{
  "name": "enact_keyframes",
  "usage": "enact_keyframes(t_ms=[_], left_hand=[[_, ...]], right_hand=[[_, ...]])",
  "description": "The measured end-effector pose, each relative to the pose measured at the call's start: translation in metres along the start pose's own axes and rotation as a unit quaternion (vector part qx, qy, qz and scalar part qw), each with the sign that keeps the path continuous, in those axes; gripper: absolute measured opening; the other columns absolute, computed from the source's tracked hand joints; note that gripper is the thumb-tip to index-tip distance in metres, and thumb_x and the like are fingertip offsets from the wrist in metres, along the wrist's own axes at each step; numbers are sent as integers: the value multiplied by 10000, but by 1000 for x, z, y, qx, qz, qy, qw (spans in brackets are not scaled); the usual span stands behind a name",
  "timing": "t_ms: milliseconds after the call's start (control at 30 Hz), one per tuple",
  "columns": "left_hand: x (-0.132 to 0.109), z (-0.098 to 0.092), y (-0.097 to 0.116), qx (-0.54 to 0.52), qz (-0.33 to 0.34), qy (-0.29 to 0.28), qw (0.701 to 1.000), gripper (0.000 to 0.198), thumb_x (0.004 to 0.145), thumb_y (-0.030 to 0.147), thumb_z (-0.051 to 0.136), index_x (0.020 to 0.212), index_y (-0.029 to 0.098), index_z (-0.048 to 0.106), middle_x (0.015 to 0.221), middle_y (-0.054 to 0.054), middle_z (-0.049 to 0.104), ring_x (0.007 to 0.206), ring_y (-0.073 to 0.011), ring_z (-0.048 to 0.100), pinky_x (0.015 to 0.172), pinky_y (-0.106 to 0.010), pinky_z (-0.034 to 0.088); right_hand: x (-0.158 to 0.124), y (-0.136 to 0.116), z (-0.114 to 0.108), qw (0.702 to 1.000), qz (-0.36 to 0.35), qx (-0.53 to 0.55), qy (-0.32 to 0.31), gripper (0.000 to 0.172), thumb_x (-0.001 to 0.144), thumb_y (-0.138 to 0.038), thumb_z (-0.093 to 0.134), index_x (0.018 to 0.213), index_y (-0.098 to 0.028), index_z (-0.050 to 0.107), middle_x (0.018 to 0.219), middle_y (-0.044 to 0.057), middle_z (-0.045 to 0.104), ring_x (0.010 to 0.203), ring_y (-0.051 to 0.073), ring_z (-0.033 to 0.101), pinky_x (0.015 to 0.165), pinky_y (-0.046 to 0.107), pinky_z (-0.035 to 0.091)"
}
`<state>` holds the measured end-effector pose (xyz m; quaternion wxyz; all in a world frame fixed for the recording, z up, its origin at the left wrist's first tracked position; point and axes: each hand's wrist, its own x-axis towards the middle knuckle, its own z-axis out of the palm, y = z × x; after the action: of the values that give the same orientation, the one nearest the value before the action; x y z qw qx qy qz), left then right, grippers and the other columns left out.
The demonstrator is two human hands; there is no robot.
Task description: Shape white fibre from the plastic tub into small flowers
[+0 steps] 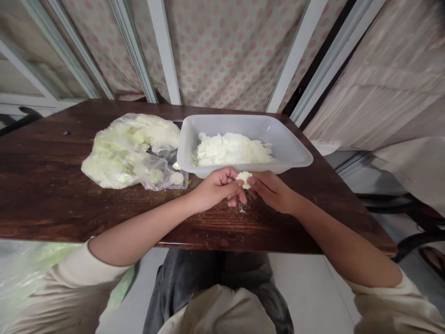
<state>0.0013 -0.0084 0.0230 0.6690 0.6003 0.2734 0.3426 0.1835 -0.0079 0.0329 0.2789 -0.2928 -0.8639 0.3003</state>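
A small cream-white flower-shaped piece (pixel 244 179) with a scalloped edge and a yellowish middle is pinched between my two hands. My left hand (pixel 222 188) grips its left side with thumb and fingers, the other fingers curled below. On its right side, the thumb and fingertips of my right hand (pixel 273 191) close on the same piece. Just beyond my hands stands a whitish translucent plastic tub (pixel 292 148), holding a heap of white pieces (pixel 232 149). To its left lies a clear plastic bag (pixel 128 153) full of pale yellow-green pieces, its mouth towards the tub.
The dark brown wooden table (pixel 45 185) carries yellowish crumbs and a white scrap (pixel 242 209) near my hands. A small purple bit (pixel 67 133) lies at the left. Behind are white-framed panels with a dotted curtain (pixel 229 55). A dark chair (pixel 417 232) stands at the right.
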Motion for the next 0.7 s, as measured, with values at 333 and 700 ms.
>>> enact_keyframes(t_ms=[333,700], left_hand=[[0,-3,-2,9,12,-37,999,235,806,290,540,726,168,356,633,-21,681,405,-31,489,417,-163,375],[0,-3,-6,90,8,6,996,193,818,250,496,745,179,331,573,22,645,394,-27,482,408,-151,388]], right_hand=[[0,0,1,999,-49,-7,0,336,944,-260,291,688,-154,480,578,-29,474,516,72,394,543,209,316],[1,7,6,978,-24,-208,11,319,939,-280,248,730,-157,455,632,24,526,555,115,415,549,252,276]])
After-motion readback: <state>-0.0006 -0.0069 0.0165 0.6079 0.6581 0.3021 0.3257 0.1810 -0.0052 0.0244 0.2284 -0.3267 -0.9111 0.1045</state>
